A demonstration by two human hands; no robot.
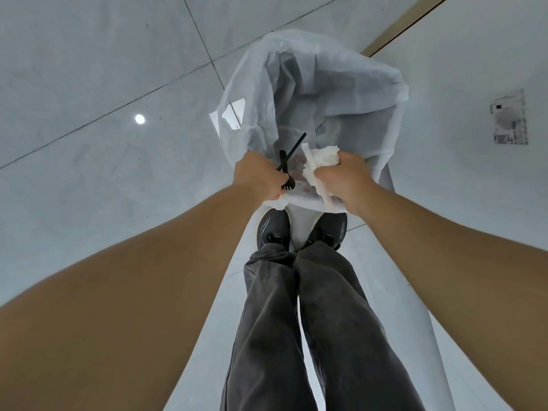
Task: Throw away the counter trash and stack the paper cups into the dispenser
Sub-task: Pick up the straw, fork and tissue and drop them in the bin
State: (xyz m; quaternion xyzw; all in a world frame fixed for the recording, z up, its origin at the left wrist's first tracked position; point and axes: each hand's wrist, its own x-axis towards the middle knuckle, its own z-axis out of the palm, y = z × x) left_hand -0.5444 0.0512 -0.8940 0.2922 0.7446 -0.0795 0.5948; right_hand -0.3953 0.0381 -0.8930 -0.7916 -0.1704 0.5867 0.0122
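Note:
A trash bin lined with a translucent white bag (311, 84) stands on the floor in front of my feet. My left hand (261, 176) grips black plastic cutlery (286, 167), a fork and a thin stick, over the bin's near rim. My right hand (344, 179) is closed on crumpled white tissue (321, 160) over the same rim. Pinkish scraps show through the bag between my hands. No paper cups or dispenser are in view.
Pale grey tiled floor (103, 84) surrounds the bin. My dark shoes (274, 228) stand right against the bin's near side. A white wall or cabinet face with a printed label (508, 121) runs along the right.

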